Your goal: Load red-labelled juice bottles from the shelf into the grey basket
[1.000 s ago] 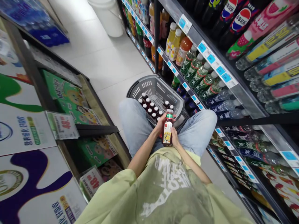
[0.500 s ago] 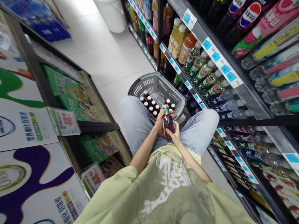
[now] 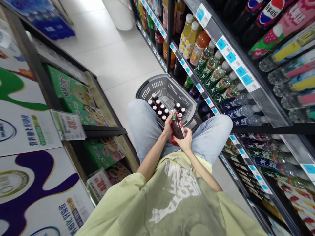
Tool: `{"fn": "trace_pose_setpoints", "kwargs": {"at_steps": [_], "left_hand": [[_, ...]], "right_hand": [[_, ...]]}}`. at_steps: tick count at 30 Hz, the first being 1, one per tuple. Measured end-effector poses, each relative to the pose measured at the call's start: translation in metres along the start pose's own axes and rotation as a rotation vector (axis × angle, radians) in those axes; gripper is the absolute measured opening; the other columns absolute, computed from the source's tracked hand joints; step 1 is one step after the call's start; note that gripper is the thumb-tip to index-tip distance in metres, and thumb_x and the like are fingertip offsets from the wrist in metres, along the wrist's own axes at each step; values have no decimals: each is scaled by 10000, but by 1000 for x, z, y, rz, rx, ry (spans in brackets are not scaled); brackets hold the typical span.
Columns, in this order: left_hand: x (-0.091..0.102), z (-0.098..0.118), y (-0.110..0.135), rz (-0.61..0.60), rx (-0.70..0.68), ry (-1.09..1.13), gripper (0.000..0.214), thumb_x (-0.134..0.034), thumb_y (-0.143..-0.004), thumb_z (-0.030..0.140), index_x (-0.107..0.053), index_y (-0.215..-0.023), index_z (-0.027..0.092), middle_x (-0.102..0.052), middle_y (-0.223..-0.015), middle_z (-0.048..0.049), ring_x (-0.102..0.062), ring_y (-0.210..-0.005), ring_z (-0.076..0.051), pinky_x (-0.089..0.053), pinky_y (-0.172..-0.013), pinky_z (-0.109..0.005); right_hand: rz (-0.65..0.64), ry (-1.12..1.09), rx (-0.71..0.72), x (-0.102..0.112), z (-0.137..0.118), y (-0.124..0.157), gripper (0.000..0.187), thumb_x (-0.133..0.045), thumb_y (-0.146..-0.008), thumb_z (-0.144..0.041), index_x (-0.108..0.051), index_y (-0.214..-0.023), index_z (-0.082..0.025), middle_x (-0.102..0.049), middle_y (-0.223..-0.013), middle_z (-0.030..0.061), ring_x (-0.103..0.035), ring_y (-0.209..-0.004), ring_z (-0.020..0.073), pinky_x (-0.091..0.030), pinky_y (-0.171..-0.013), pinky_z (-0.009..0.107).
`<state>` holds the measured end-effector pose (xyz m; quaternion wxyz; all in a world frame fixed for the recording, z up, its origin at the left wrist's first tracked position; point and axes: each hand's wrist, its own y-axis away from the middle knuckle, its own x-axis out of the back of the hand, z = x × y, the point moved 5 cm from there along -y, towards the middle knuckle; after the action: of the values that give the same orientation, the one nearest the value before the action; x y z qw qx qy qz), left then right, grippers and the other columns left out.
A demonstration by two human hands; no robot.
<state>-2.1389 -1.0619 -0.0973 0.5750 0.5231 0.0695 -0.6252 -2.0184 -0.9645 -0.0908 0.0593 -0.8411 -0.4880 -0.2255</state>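
Between my two hands is a dark red-brown bottle with a clear cap and a green neck band, tilted, over my lap. My left hand wraps its upper part near the neck. My right hand grips the lower end, thumb along the side. Just beyond my knees stands a grey shopping basket. Inside it are several dark bottles with white caps, grouped on the left and the right. Something red shows partly under the held bottle.
Drink shelves with price tags run along the right, holding green soda bottles and yellow juice bottles. At left, another shelf bears green boxes and large white cartons. A white bin stands on the floor ahead.
The held bottle has been turned in my hands, so that a red and pale label now shows on its right side. Its lower end has swung slightly right. The view has shifted slightly.
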Motion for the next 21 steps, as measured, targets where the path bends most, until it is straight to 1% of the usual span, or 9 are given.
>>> {"fn": "trace_pose_setpoints", "kwargs": {"at_steps": [4,8,11,13,14,16,18,19,21], "left_hand": [[6,8,-3,34,-71,34,517,-712,-1007,582,-699,-1316,168,-814,-1056,-112,-797,-928,-269,-654,-773,-339],[11,12,-6,50,-103,62,550,-723,-995,590,-678,-1355,177,-809,-1026,-89,-793,-863,-229,-635,-759,-299],[13,13,-5,60,-117,47,524,-719,-1003,571,-669,-1372,202,-806,-1001,-67,-756,-730,-192,-597,-649,-273],[14,14,-3,60,-122,39,508,-717,-1008,560,-664,-1374,212,-804,-996,-64,-744,-706,-188,-576,-606,-266],[13,14,-2,55,-118,37,510,-719,-1006,559,-660,-1376,214,-803,-1004,-67,-751,-723,-193,-580,-614,-269],[13,14,-1,44,-102,33,527,-731,-994,563,-654,-1377,210,-801,-1026,-77,-766,-772,-208,-601,-657,-284],[14,14,-1,40,-90,34,526,-748,-977,558,-657,-1352,201,-798,-1040,-83,-770,-791,-213,-607,-682,-294],[14,14,-1,41,-87,38,507,-751,-974,554,-662,-1325,199,-795,-1037,-82,-767,-790,-210,-604,-685,-293],[15,14,-2,50,-92,51,437,-738,-988,547,-674,-1245,200,-787,-1010,-71,-764,-795,-202,-601,-700,-288]], "right_hand": [[-83,-247,-76,0,2,-5,760,-959,-613,-441,-592,-1244,-231,-726,-1148,67,-680,-1054,251,-566,-1019,421],[-223,-440,-238,-6,11,-8,798,-918,-664,-495,-553,-1321,-230,-773,-1009,43,-736,-900,247,-604,-850,378],[-273,-535,-347,-13,17,-8,695,-862,-662,-531,-586,-1234,-247,-774,-925,11,-729,-784,233,-603,-725,342],[-315,-621,-403,-16,17,-7,602,-811,-670,-548,-611,-1152,-247,-772,-899,8,-716,-734,223,-597,-672,330],[-366,-671,-442,-18,16,-6,565,-769,-699,-571,-623,-1132,-239,-775,-893,20,-714,-718,225,-598,-651,333],[-533,-763,-548,-22,13,-1,544,-633,-800,-637,-658,-1123,-200,-785,-867,70,-708,-673,242,-596,-598,353],[-723,-818,-651,-23,7,5,624,-447,-904,-684,-695,-1106,-148,-793,-831,128,-675,-583,250,-573,-524,368],[-796,-826,-690,-23,5,8,675,-367,-937,-692,-710,-1089,-130,-795,-813,146,-635,-521,241,-548,-478,364],[-883,-820,-745,-21,1,10,755,-252,-979,-690,-728,-1106,-118,-799,-783,148,-509,-403,202,-466,-388,330]]}}
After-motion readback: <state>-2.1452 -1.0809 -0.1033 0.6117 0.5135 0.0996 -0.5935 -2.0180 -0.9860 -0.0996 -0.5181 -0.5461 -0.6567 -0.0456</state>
